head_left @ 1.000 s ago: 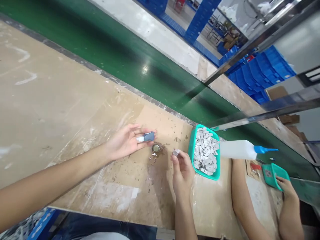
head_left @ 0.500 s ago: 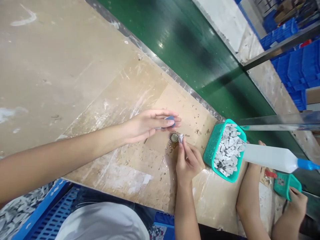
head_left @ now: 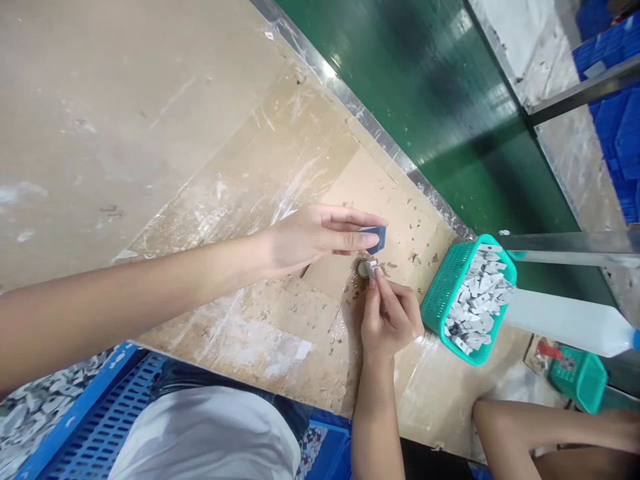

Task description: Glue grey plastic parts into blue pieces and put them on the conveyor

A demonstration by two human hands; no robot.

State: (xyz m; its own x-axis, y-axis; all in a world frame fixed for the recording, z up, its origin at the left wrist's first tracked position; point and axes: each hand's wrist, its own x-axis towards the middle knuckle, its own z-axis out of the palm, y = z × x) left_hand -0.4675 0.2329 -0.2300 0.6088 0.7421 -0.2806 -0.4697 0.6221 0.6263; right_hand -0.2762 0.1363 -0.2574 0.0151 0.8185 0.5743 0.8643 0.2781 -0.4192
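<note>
A small dark blue piece [head_left: 377, 241] is pinched by the fingers of the left hand [head_left: 317, 235]. A little grey-white piece [head_left: 372, 269] is pinched by the right hand's [head_left: 393, 321] fingers, right by a small round cup [head_left: 362, 269] on the bench [head_left: 225, 220]. Nearby, a green basket [head_left: 440, 287] is filled with grey-white bits [head_left: 477, 297].

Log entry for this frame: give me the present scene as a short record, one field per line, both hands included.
Left hand: the left hand holds a dark blue piece
Right hand: the right hand pinches a pale gray piece
Between hands: small round cap; contact with the gray piece unclear
Right of hands: perforated teal basket of pale pieces, then a white bottle
Lower right: co-worker's arm
Surface: stained workbench
</note>
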